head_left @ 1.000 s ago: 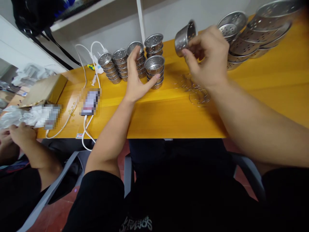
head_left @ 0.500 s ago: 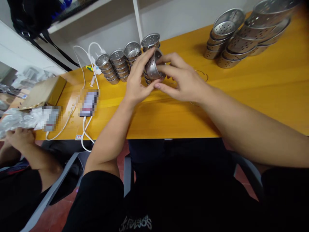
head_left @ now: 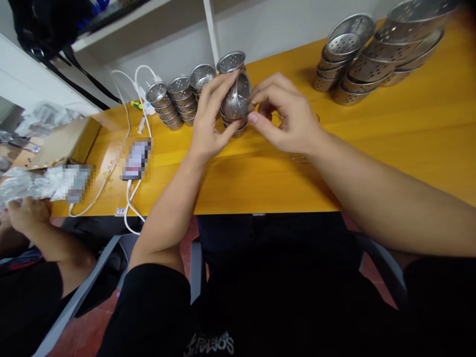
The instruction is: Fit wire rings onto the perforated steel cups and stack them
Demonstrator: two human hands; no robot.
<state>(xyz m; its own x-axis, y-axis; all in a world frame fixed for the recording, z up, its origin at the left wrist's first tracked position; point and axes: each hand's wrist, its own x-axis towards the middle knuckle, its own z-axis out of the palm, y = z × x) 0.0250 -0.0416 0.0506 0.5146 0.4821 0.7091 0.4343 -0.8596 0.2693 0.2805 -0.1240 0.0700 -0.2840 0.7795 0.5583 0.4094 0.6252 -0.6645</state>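
Note:
My left hand (head_left: pixel 208 121) is wrapped round a perforated metal strainer cup (head_left: pixel 233 103), tilted so that its mouth faces right. At that mouth my right hand (head_left: pixel 284 114) has thumb and fingers pinched together. A thin, bright wire seems to run from inside the cup to those fingertips; its far end is hidden. Below the held cup, part of a stack of like cups (head_left: pixel 240 130) shows. Thin curved wire (head_left: pixel 300 159) lies on the table under my right wrist.
Several cup stacks (head_left: pixel 181 101) line the back of the yellow table (head_left: pixel 260 188), with larger stacks (head_left: pixel 360 69) at the right. Left of my arm lie a phone (head_left: pixel 137 159), white cables and a cardboard box (head_left: pixel 67 144). Another person's hand (head_left: pixel 29 215) rests at the far left.
My right hand has drawn back to the right, its fingers leaving the cup's mouth and closing into a pinch at the rim. My left hand keeps its hold.

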